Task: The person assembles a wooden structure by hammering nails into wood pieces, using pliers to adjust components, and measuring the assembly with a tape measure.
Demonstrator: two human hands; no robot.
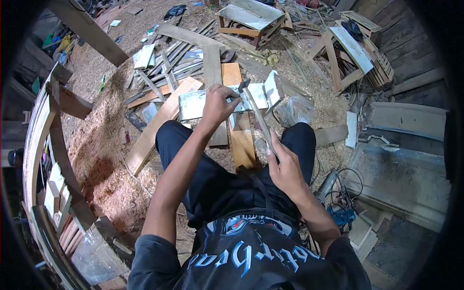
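My right hand (286,169) is wrapped round the wooden handle of a hammer (257,113). The hammer's dark head is over a white-painted board (192,105) lying across in front of my knees. My left hand (220,102) is above the same board, left of the hammer head, with thumb and fingers pinched together. Whatever sits between those fingertips is too small to make out. At the board's right end a short white piece (273,89) stands up at an angle. Beneath the board runs an orange-brown plank (243,147).
Wood shavings (104,179) cover the floor. A pile of thin wood strips (181,67) lies beyond the board, with a low wooden stand (251,17) farther back. A clear plastic bag (296,110) is by my right knee. A blue power tool (340,215) with a cord lies at my right.
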